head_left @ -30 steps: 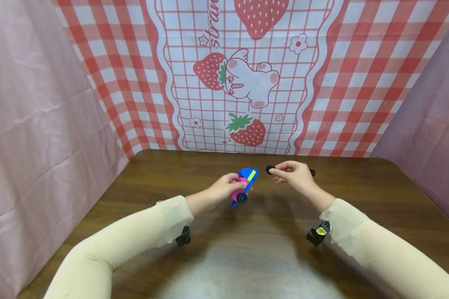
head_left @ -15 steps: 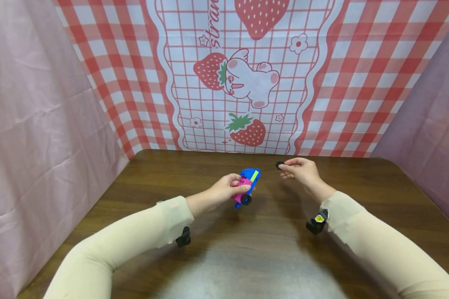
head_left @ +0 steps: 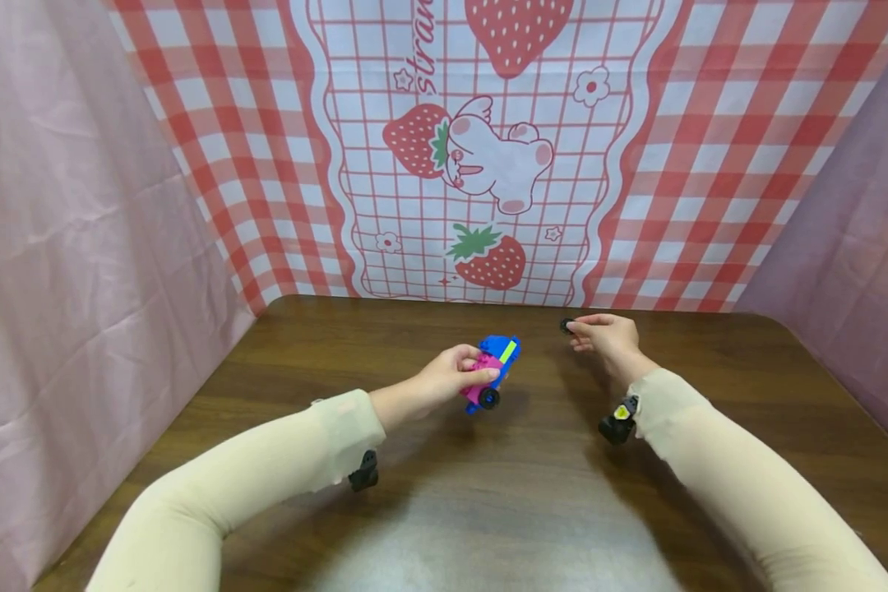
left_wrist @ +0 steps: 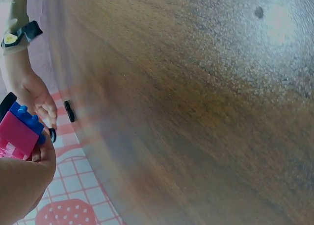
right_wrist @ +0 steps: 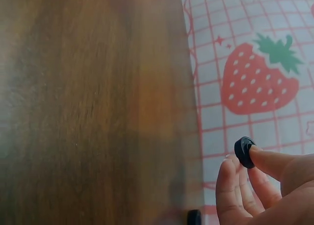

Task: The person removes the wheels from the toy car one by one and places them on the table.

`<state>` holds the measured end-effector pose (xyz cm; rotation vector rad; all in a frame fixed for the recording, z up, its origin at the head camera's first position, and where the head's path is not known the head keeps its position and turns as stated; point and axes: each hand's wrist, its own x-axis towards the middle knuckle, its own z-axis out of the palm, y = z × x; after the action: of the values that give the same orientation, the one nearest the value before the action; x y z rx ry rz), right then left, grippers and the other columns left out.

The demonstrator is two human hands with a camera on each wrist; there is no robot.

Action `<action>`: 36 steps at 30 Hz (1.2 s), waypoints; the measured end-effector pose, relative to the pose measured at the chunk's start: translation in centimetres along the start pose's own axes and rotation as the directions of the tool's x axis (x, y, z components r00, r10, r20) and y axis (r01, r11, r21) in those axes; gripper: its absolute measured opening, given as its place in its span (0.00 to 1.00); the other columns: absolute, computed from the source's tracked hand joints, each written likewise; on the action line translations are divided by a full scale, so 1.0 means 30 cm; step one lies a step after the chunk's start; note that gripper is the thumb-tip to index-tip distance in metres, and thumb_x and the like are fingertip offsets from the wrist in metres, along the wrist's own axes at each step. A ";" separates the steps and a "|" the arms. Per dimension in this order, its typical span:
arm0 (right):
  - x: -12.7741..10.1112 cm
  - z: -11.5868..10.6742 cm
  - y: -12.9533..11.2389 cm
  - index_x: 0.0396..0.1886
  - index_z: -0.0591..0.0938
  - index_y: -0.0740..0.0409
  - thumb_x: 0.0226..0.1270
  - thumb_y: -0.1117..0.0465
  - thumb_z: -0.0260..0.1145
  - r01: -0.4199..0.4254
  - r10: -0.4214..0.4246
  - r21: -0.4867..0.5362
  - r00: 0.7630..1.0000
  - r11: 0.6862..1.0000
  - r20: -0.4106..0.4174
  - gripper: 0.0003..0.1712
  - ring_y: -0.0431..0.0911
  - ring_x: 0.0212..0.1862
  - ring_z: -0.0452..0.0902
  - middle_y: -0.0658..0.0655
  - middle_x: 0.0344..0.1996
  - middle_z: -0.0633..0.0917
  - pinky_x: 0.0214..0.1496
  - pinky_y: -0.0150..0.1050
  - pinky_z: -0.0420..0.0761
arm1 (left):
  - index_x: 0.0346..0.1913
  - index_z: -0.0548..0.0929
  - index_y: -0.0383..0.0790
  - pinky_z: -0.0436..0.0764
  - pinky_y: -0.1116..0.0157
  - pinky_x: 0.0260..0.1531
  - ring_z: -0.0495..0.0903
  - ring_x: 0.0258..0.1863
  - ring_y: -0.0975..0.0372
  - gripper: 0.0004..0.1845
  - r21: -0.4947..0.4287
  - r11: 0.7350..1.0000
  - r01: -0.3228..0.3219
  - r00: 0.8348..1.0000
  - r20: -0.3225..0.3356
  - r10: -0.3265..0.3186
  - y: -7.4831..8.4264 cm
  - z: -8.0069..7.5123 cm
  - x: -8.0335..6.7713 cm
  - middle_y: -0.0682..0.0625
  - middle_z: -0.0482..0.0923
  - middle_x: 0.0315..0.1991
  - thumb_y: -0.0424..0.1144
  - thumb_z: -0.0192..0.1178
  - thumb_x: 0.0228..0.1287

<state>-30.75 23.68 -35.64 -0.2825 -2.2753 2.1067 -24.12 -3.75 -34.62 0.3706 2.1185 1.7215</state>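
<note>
My left hand (head_left: 451, 374) grips a small toy car (head_left: 505, 349) of blue and pink blocks with a yellow-green strip. A black wheel (head_left: 489, 398) sits on the car's near side. In the left wrist view the car's pink side (left_wrist: 18, 135) and blue studs face the camera. To the right and farther back, my right hand (head_left: 610, 339) pinches a loose black wheel (right_wrist: 244, 152) between thumb and fingertips, apart from the car. Another black wheel (left_wrist: 69, 111) lies on the table by the right hand, which hides it in the head view.
The brown wooden table (head_left: 518, 493) ends at a red-and-white strawberry cloth (head_left: 488, 189) behind the hands. Pink curtains (head_left: 96, 222) hang at both sides. Each wrist carries a black camera (head_left: 618, 421).
My right hand has moved right and slightly back, away from the car, with the wheel still pinched. The left hand and toy car have shifted slightly right.
</note>
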 end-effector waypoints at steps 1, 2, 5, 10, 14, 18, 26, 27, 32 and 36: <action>0.008 0.001 0.006 0.46 0.78 0.74 0.63 0.67 0.67 -0.013 0.013 -0.004 1.000 1.000 -0.016 0.15 0.39 0.20 0.83 0.46 0.17 0.85 0.33 0.36 0.85 | 0.55 0.69 0.27 0.83 0.68 0.39 0.82 0.31 0.67 0.20 0.002 1.000 0.001 1.000 0.002 -0.001 -0.001 -0.001 0.000 0.34 0.82 0.46 0.37 0.59 0.69; 0.015 0.002 0.012 0.46 0.78 0.74 0.63 0.68 0.67 -0.022 0.022 -0.002 0.999 1.000 -0.027 0.16 0.39 0.20 0.82 0.46 0.16 0.84 0.32 0.36 0.85 | 0.56 0.69 0.27 0.83 0.68 0.39 0.81 0.31 0.67 0.20 0.006 1.000 0.002 1.000 0.002 -0.002 -0.001 -0.002 0.000 0.34 0.82 0.46 0.37 0.59 0.69; 0.037 0.004 0.031 0.48 0.77 0.75 0.63 0.69 0.67 -0.056 0.056 0.006 0.997 0.998 -0.054 0.17 0.38 0.19 0.82 0.47 0.15 0.84 0.31 0.36 0.85 | 0.56 0.69 0.27 0.83 0.68 0.39 0.81 0.30 0.67 0.20 0.007 1.000 0.007 1.000 0.003 -0.007 0.000 -0.004 0.001 0.34 0.82 0.47 0.38 0.59 0.69; 0.063 0.003 0.057 0.52 0.75 0.77 0.63 0.71 0.64 -0.102 0.102 0.010 0.992 0.995 -0.080 0.19 0.38 0.17 0.80 0.49 0.13 0.82 0.26 0.34 0.84 | 0.56 0.69 0.27 0.83 0.67 0.40 0.81 0.31 0.67 0.21 0.007 1.000 0.008 1.000 -0.003 -0.008 -0.003 -0.007 0.001 0.35 0.82 0.47 0.38 0.59 0.69; 0.075 0.000 0.069 0.53 0.76 0.76 0.64 0.69 0.65 -0.125 0.119 -0.056 0.988 0.991 -0.097 0.20 0.38 0.17 0.80 0.49 0.12 0.82 0.26 0.35 0.84 | 0.57 0.69 0.27 0.83 0.67 0.40 0.81 0.32 0.66 0.21 0.010 1.000 0.012 1.000 -0.011 -0.012 -0.011 -0.010 0.000 0.34 0.82 0.48 0.38 0.59 0.69; 0.091 -0.001 0.074 0.50 0.78 0.74 0.63 0.67 0.66 -0.141 0.127 -0.142 0.987 0.980 -0.104 0.18 0.39 0.17 0.80 0.49 0.11 0.82 0.27 0.36 0.84 | 0.57 0.69 0.28 0.83 0.67 0.40 0.81 0.33 0.66 0.21 0.012 1.000 0.017 1.000 -0.014 -0.017 -0.013 -0.011 0.000 0.35 0.82 0.49 0.39 0.59 0.69; 0.122 0.007 0.084 0.50 0.80 0.76 0.62 0.67 0.66 -0.144 0.119 -0.214 0.985 0.966 -0.124 0.19 0.38 0.14 0.79 0.50 0.09 0.81 0.24 0.36 0.83 | 0.56 0.70 0.28 0.82 0.67 0.39 0.81 0.32 0.66 0.21 0.007 1.000 0.017 0.999 -0.029 -0.017 -0.016 -0.017 0.000 0.35 0.82 0.48 0.39 0.59 0.68; 0.124 0.010 0.086 0.49 0.80 0.77 0.62 0.68 0.66 -0.144 0.119 -0.212 0.985 0.967 -0.126 0.19 0.38 0.14 0.79 0.50 0.09 0.81 0.24 0.36 0.83 | 0.56 0.70 0.28 0.82 0.67 0.39 0.81 0.32 0.66 0.21 0.005 1.000 0.020 0.999 -0.033 -0.020 -0.018 -0.018 0.000 0.35 0.82 0.48 0.39 0.59 0.68; 0.128 0.015 0.095 0.48 0.80 0.80 0.62 0.68 0.66 -0.159 0.129 -0.206 0.980 0.965 -0.154 0.18 0.37 0.12 0.77 0.50 0.06 0.80 0.21 0.34 0.82 | 0.56 0.70 0.28 0.82 0.67 0.39 0.81 0.32 0.66 0.21 -0.002 1.000 0.024 0.999 -0.029 -0.024 -0.018 -0.017 -0.004 0.34 0.82 0.49 0.39 0.59 0.69; 0.121 0.014 0.091 0.50 0.78 0.80 0.63 0.68 0.64 -0.143 0.115 -0.190 0.982 0.971 -0.152 0.20 0.36 0.12 0.77 0.49 0.07 0.80 0.22 0.33 0.82 | 0.56 0.70 0.28 0.82 0.67 0.39 0.81 0.32 0.66 0.20 -0.002 1.000 0.015 1.000 -0.024 -0.015 -0.013 -0.015 -0.005 0.34 0.82 0.48 0.39 0.59 0.69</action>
<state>-34.07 23.99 -38.76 -0.5813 -2.4468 1.8423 -24.17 -4.28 -34.91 0.3349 2.1309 1.7275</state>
